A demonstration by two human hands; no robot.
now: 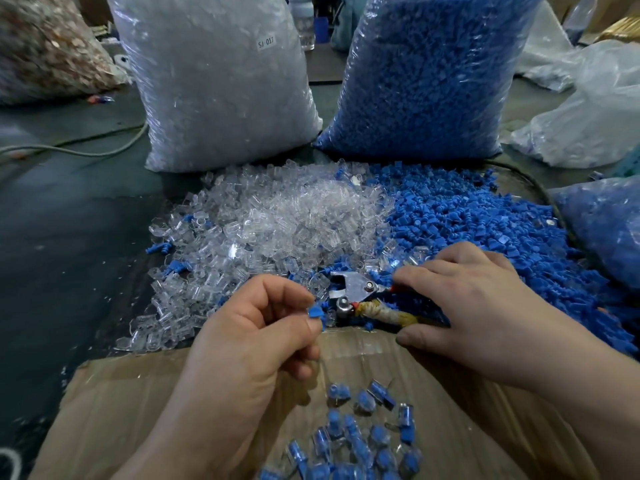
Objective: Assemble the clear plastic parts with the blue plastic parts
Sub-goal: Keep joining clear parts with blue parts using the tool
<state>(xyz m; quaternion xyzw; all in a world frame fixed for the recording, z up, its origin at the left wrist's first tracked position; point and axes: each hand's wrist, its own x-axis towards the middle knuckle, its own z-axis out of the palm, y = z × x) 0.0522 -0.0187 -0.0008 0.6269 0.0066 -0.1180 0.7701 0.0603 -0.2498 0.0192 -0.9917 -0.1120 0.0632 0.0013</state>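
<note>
Tabletop (69, 237) with clear-parts bag (214, 81), blue-parts bag (426, 74)

Blue parts (485, 220) beside clear parts (270, 216), brown cardboard box (381, 351), silver pliers (353, 289) on dark green table (69, 220).

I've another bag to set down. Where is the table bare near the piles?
Bare: the table left of the clear pile, between the cable behind and the cardboard box in front. Crowded: blue pile, white bag, blue bag behind, metal tool in the right hand, blue part in the left hand.

Metal pliers (350, 286), cardboard box (121, 393), loose grey cable (104, 153)
</note>
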